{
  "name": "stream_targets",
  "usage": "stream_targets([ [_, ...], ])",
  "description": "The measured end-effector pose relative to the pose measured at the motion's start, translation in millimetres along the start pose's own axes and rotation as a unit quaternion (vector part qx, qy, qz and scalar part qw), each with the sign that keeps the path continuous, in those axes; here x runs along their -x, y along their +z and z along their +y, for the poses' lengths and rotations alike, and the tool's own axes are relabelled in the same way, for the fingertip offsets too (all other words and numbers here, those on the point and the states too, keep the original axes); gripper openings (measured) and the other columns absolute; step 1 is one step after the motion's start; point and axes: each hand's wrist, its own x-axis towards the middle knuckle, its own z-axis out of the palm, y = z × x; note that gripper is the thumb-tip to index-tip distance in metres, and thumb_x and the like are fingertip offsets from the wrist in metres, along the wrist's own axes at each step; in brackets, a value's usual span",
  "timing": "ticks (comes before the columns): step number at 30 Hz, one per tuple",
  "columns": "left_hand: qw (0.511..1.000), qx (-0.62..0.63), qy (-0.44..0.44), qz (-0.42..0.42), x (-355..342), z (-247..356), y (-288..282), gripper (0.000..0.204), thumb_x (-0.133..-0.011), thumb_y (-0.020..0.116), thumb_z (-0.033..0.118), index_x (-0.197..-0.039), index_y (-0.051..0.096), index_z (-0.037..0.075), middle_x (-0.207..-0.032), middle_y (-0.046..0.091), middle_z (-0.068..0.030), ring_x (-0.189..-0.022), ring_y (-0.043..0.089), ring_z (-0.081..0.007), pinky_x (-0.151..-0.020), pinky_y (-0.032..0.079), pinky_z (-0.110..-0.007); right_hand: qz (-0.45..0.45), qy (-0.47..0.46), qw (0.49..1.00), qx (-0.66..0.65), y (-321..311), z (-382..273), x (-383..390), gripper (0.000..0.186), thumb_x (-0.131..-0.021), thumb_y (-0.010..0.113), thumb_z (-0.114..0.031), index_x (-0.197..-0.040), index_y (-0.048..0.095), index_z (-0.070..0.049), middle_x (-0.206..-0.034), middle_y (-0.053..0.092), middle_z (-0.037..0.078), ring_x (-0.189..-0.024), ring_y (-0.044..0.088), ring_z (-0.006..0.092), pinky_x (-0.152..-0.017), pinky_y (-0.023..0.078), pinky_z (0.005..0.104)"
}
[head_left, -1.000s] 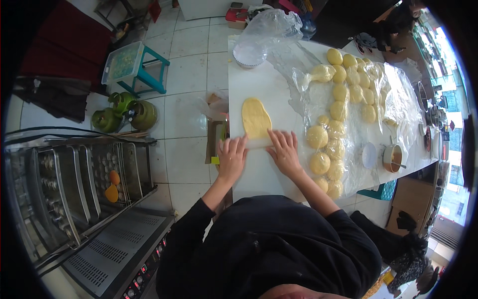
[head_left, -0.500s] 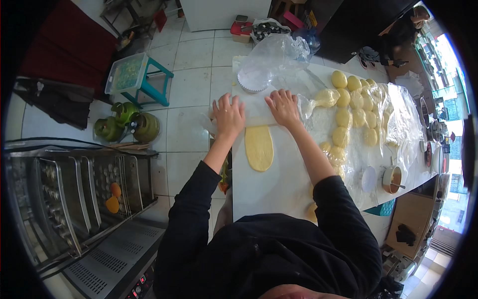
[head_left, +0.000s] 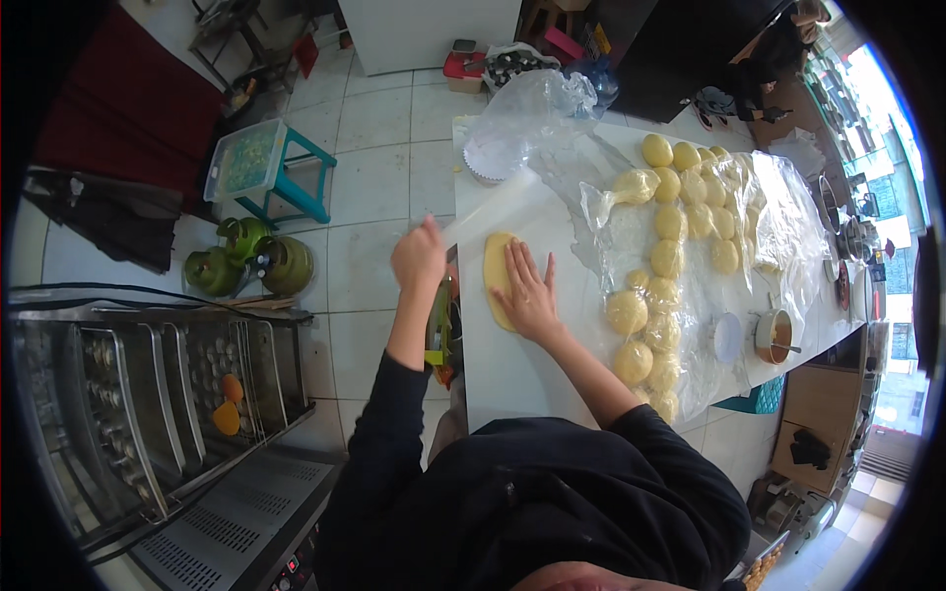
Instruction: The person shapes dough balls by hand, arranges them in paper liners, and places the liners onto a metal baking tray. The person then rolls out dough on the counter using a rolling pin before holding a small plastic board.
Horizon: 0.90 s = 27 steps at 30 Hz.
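Observation:
My left hand (head_left: 421, 258) is closed around one end of a white rolling pin (head_left: 493, 209), just past the table's left edge. The pin slants up and away over the table, above the far end of a flattened yellow dough piece (head_left: 496, 252). My right hand (head_left: 532, 303) lies on that oval dough with its fingers stretched out, covering much of its right side. Farther up the table, a round white fluted-edge container (head_left: 488, 163) sits beside a clear plastic bag (head_left: 537, 108).
Several dough balls (head_left: 628, 312), partly under plastic sheeting (head_left: 793, 212), cover the right of the white table (head_left: 522, 389). A bowl with a utensil (head_left: 775, 337) stands near its right end. On my left are green gas cylinders (head_left: 286, 264), a teal stool (head_left: 307, 182) and a tray rack (head_left: 177, 394).
My right hand has let go of the rolling pin and come back onto the dough. My left hand has moved slightly left and nearer, swinging the pin to a slant.

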Motion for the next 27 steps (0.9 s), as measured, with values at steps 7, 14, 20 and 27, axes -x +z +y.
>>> stream_targets([
  [7, 0.966, 0.185, -0.172, 0.046, 95.8, -65.5, -59.8, 0.056, -0.086, 0.025, 0.034, -0.057, 0.055, -0.004, -0.048, 0.051, -0.0144, -0.047, 0.05, -0.0296, -0.049, 0.038, -0.037, 0.01, 0.004, 0.998, -0.054, 10.4, -6.9, -23.5, 0.068, -0.08, 0.036, -0.047, -0.129, 0.016, -0.003, -0.135, 0.017, 0.009, -0.125, 0.015, 0.0205, -0.098, 0.002, 0.0503],
  [14, 0.878, 0.381, -0.288, 0.026, 140.9, -97.0, -83.8, 0.053, -0.088, 0.027, 0.036, -0.056, 0.049, 0.0, -0.044, 0.044, -0.0036, -0.039, 0.043, -0.0102, -0.035, 0.032, -0.023, -0.006, 0.02, 1.0, 0.019, -5.2, -23.7, -23.0, 0.07, -0.078, 0.029, -0.056, -0.13, 0.017, -0.01, -0.136, 0.015, 0.004, -0.125, 0.012, 0.0188, -0.099, 0.0, 0.0499],
  [20, 0.839, 0.48, -0.256, 0.009, 144.6, -85.7, -90.5, 0.051, -0.088, 0.028, 0.038, -0.057, 0.047, 0.001, -0.049, 0.046, -0.0049, -0.038, 0.041, -0.0104, -0.035, 0.032, -0.023, 0.014, -0.008, 0.999, -0.027, -2.8, -6.9, -17.5, 0.066, -0.08, 0.03, -0.054, -0.13, 0.017, -0.013, -0.135, 0.016, 0.002, -0.125, 0.012, 0.0173, -0.097, -0.001, 0.053],
  [27, 0.834, 0.502, -0.228, -0.011, 152.8, -98.7, -91.7, 0.052, -0.087, 0.028, 0.04, -0.059, 0.047, 0.001, -0.049, 0.045, -0.0041, -0.038, 0.041, -0.0102, -0.035, 0.032, -0.023, 0.18, 0.189, 0.965, -0.019, -0.6, 2.4, -2.7, 0.068, -0.08, 0.034, -0.051, -0.13, 0.016, -0.007, -0.135, 0.016, 0.005, -0.126, 0.011, 0.0201, -0.095, -0.004, 0.0559],
])
